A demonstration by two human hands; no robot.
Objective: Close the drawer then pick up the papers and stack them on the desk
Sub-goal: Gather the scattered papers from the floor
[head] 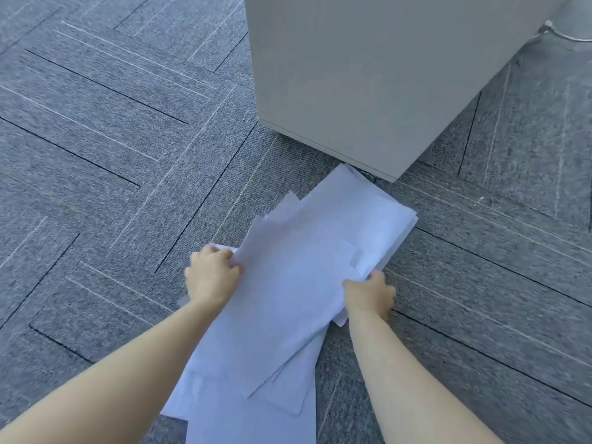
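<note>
- We find no brand, label or readable writing: the papers (298, 283) look blank white from here, and the cabinet (362, 78) shows only plain pale grey panels.
- The papers lie in a loose, uneven pile on the grey carpet (105, 149), running from about 6 o'clock at the bottom edge up toward the middle, their far corner reaching to the cabinet's lower edge.
- Our left hand (211, 277) is closed on the pile's left edge, fingers curled over the sheets; the thumb is hidden from us.
- Our right hand (371, 294) is clamped on the right edge of the papers, with the fingertips tucked under the top sheets.
- Some sheets are skewed, with corners sticking out at 12 o'clock and more sheets fanned out beneath at 6 o'clock, between our forearms.
- The cabinet stands at about 1 o'clock from the pile, its near bottom corner just beside the far tip of the papers; we cannot tell whether they touch.
- A thin pale cable (563, 35) curves across the floor at 2 o'clock, in the top right corner, well apart from the pile.
- The carpet carries dark and light straight stripes in angled blocks all around.
</note>
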